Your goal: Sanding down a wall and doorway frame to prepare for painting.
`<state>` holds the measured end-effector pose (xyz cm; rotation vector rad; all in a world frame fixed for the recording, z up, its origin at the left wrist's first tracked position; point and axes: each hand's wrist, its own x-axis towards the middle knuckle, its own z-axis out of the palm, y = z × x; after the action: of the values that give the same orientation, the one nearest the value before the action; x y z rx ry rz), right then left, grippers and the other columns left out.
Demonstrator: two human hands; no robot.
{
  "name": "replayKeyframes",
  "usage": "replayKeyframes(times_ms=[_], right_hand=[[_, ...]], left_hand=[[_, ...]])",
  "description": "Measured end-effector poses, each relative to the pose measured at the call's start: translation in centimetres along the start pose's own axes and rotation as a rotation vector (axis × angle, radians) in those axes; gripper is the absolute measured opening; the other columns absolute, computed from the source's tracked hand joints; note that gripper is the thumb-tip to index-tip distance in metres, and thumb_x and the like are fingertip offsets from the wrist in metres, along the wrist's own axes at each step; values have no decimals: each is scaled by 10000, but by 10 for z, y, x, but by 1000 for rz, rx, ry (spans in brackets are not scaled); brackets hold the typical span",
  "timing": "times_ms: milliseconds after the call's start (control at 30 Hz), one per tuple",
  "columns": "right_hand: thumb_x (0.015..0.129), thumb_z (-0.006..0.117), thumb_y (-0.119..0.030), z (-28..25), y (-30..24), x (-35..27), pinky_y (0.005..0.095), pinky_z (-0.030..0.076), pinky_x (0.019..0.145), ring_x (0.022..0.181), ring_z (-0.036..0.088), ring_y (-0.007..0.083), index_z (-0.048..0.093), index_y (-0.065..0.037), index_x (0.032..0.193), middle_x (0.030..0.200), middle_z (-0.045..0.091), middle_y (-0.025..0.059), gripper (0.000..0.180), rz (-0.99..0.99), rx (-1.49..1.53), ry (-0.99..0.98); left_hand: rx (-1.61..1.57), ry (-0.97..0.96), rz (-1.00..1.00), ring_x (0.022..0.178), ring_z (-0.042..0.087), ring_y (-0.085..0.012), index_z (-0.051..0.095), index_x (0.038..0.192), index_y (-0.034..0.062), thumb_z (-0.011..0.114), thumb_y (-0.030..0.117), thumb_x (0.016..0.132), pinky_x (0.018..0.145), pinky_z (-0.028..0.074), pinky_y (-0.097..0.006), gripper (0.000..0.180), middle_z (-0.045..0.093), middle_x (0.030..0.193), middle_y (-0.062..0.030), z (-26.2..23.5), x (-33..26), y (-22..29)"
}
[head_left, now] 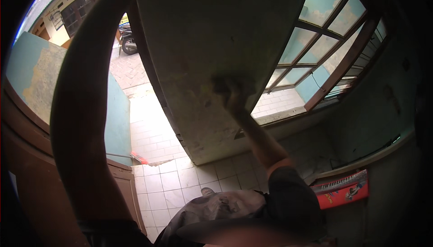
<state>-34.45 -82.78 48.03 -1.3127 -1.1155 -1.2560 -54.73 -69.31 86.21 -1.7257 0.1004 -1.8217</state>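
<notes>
My right hand [232, 99] is against the shadowed, stained wall [189, 34] between the doorway and the window. Its fingers look curled round a small dark thing [221, 84] pressed to the wall surface; its kind is too dim to tell. Raised high on the left, my left arm [81, 111] crosses the view and runs out past the top edge. The left hand itself lies outside the picture, so what it touches is hidden.
A brown-framed window [311, 44] opens right of the wall. On the left, a brown door [122, 174] stands by a bright doorway, with a red-headed broom-like tool [140, 158] at the threshold. White floor tiles [169, 181] lie below; a red box [345, 190] sits at right.
</notes>
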Motion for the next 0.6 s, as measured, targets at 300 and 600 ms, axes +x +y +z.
replayKeyframes(times_ms=[300,600], right_hand=[[1018,554,-442,-7,-40,391,584,339,1001,1165,485,446,567,-64,1279,1199,559,249,459,-329,-244,304],[945,677,-389,4,-19,254,594,390,1001,1171,523,436,586,-98,1307,1280,556,214,473,-367,-131,-23]], left_hand=[[-66,-129,-147,1085,576,-434,633,1245,45,635,61,823,920,466,-536,423,588,1252,-222,1,-5,5],[-97,216,105,1303,477,-462,618,1237,-3,643,51,842,1101,395,-511,399,537,1353,-256,-5,-7,4]])
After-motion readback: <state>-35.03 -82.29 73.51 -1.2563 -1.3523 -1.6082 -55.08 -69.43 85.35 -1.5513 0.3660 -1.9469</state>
